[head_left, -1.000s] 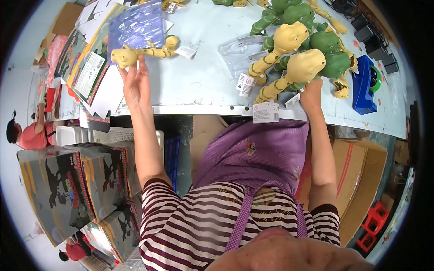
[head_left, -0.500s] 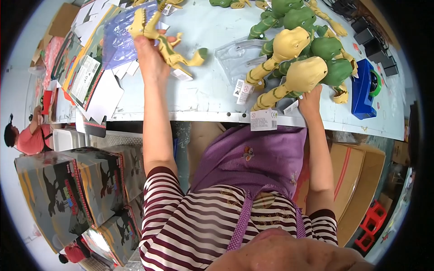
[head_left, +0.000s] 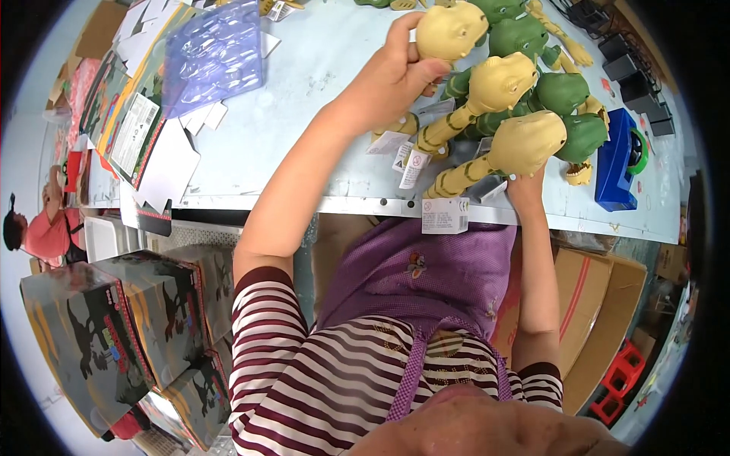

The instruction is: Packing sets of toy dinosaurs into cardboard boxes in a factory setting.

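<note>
A tan dinosaur toy (head_left: 453, 32) with a rounded head is gripped by my left hand (head_left: 391, 82), thumb and fingers wrapped round it at the far middle of the table. Beside it stand another tan dinosaur toy (head_left: 500, 82) and, nearest the table edge, a tan dinosaur toy (head_left: 528, 143) with a striped tail and a white tag (head_left: 445, 216). Just under this nearest one's head is my right hand (head_left: 526, 182); its fingers are hidden behind the toy. Several green dinosaur toys, including one (head_left: 563, 93), crowd in on the right.
A clear purplish plastic blister tray (head_left: 213, 57) lies at the left over white card pieces, beside printed packaging card (head_left: 137, 140). At the right stands a blue tape dispenser (head_left: 616, 163). Printed boxes (head_left: 84, 334) are stacked lower left; an open carton (head_left: 601, 319) is lower right.
My left hand has swung from the left side to the middle right, with a tan dinosaur toy now among the others. My right hand has stayed near the same toy.
</note>
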The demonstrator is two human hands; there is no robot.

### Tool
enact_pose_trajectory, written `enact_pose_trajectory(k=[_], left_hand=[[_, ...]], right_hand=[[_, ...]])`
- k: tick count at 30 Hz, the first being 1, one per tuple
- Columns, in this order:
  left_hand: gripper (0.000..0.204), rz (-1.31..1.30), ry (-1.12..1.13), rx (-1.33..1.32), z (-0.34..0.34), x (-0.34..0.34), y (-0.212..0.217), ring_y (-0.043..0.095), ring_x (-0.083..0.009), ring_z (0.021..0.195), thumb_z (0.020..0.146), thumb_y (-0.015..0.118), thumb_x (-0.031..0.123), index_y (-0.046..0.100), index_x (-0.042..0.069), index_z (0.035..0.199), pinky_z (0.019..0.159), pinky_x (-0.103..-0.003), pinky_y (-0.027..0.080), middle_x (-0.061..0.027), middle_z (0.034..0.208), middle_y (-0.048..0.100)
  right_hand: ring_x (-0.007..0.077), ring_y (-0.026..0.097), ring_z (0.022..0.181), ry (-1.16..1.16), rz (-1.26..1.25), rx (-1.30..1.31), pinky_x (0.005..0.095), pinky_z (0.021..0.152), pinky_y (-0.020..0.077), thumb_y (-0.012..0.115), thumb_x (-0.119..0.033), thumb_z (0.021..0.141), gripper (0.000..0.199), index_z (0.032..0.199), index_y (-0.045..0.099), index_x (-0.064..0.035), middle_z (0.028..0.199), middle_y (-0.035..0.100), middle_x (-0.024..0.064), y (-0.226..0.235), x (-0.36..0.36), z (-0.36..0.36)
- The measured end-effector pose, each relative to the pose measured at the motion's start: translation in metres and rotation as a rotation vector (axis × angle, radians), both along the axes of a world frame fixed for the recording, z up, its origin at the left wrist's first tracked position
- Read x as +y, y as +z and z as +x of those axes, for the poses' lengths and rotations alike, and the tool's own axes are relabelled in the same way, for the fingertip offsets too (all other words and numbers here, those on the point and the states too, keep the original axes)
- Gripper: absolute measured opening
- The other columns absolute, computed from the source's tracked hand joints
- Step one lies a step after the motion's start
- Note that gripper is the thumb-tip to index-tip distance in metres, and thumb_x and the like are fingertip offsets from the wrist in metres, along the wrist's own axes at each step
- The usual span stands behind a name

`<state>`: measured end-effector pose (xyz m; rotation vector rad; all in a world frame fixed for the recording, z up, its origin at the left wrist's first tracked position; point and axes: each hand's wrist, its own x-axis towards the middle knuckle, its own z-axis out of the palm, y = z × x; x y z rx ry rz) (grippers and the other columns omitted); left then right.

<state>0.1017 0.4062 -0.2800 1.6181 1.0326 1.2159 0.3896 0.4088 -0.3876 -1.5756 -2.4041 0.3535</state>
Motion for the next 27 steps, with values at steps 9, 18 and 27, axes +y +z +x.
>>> enact_pose_trajectory(k=[9,18,27], left_hand=[[0.057,0.771,0.217,0.597,0.017,0.033,-0.013,0.056,-0.0318,0.098,0.087,0.05,0.007,0.015,0.004,0.132,0.082,-0.036,0.044,-0.0185,0.112,0.053],[0.057,0.11,0.088,0.177,0.025,0.019,0.0,0.05,-0.0287,0.11,0.087,0.05,0.006,0.017,0.004,0.133,0.089,-0.034,0.041,-0.0186,0.12,0.048],[0.063,0.144,0.104,0.197,0.017,0.002,-0.031,0.06,-0.027,0.081,0.087,0.056,0.018,0.015,0.008,0.133,0.075,-0.033,0.047,-0.0157,0.096,0.06]], right_hand=[[0.0346,0.045,0.108,0.078,0.135,0.26,0.0428,0.097,0.0284,0.054,-0.008,0.077,0.029,0.106,0.056,-0.004,0.111,0.055,0.0145,0.005,-0.004,-0.011],[0.0373,0.045,0.105,0.055,0.199,0.4,0.046,0.094,0.0256,0.053,-0.01,0.075,0.023,0.096,0.061,-0.0036,0.104,0.059,0.0155,0.006,-0.006,-0.016],[0.0371,0.044,0.104,0.045,0.164,0.395,0.0439,0.093,0.0261,0.052,-0.006,0.075,0.024,0.098,0.06,-0.0038,0.105,0.057,0.0156,0.001,-0.002,-0.011]])
